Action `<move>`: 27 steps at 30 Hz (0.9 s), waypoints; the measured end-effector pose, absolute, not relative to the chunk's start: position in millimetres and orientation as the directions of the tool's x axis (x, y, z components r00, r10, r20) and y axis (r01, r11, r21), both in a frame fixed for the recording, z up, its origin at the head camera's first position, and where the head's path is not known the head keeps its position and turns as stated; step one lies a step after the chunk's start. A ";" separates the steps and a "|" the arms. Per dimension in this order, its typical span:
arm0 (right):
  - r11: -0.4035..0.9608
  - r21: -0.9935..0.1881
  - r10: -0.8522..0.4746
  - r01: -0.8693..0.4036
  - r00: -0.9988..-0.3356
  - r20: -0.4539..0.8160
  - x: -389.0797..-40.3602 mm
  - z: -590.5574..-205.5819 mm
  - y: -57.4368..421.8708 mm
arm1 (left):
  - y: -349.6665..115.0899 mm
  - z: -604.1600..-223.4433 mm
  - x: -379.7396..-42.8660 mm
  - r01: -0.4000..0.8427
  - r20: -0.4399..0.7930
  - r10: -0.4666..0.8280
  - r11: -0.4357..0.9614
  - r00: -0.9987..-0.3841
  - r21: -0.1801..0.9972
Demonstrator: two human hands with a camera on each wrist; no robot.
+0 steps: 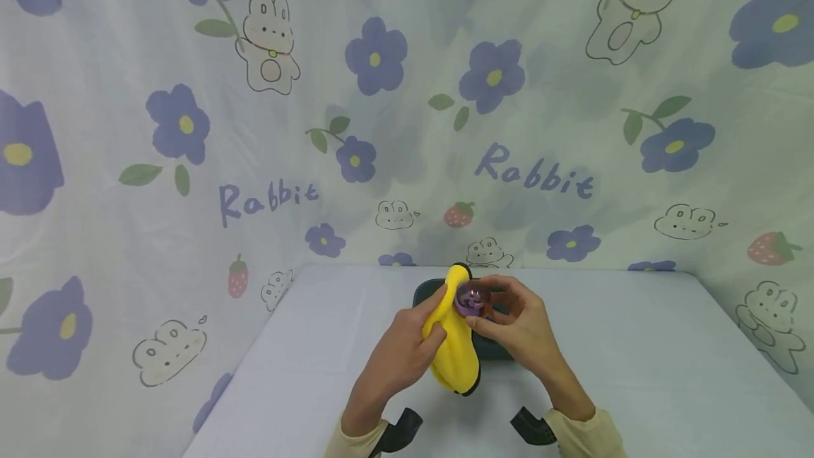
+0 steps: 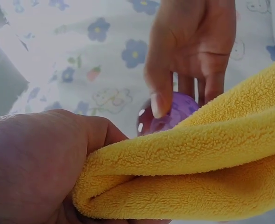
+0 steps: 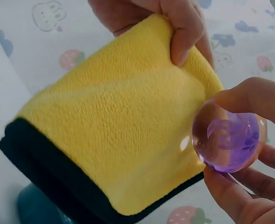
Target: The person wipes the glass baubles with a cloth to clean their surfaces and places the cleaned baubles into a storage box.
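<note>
A folded yellow cloth [image 1: 456, 352] with a dark edge hangs from my left hand [image 1: 407, 345], which pinches it between thumb and fingers. My right hand [image 1: 521, 316] holds a clear purple ball [image 1: 472, 300] by thumb and fingertips. In the right wrist view the glassy ball [image 3: 229, 135] is right beside the cloth [image 3: 114, 112], its left side overlapping the cloth's edge; whether they touch I cannot tell. The left wrist view has the ball [image 2: 174, 112] partly hidden behind the plush cloth [image 2: 198, 149].
Behind and below the hands, a dark green tray [image 1: 496, 350] stands on the white table [image 1: 305, 345]. Around the table hangs a pale curtain [image 1: 407, 126] printed with flowers, rabbits and strawberries. Black curved pieces [image 1: 402, 431] sit at both wrists.
</note>
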State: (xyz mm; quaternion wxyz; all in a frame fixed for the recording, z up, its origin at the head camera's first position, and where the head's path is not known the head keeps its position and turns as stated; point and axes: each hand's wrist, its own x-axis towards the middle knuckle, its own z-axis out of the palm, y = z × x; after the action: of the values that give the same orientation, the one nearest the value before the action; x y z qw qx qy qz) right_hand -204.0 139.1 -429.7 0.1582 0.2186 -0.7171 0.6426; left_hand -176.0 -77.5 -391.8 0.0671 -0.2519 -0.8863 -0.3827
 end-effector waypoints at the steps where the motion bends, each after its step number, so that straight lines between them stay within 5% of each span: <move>1: 0.088 -0.855 -0.104 -0.512 -0.858 0.503 -204.7 -430.0 139.2 | -77.4 -391.5 -175.4 0.498 0.313 0.393 0.580 -0.864 0.645; 15: 0.270 -0.842 -0.103 -0.467 -0.883 0.457 -210.9 -435.6 142.3 | -75.5 -387.9 -168.2 0.535 0.400 0.356 0.582 -0.845 0.612; 27: 0.260 -0.800 -0.241 -0.540 -0.839 0.488 -208.6 -436.4 142.3 | -73.0 -391.7 -169.8 0.583 0.469 0.354 0.578 -0.809 0.570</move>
State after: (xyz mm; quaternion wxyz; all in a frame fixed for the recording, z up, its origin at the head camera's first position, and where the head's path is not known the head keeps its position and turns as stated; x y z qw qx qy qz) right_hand -208.6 142.3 -436.4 0.1350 0.2494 -0.7823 0.5546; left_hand -169.8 -73.0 -391.7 0.1541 -0.2677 -0.8749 -0.3730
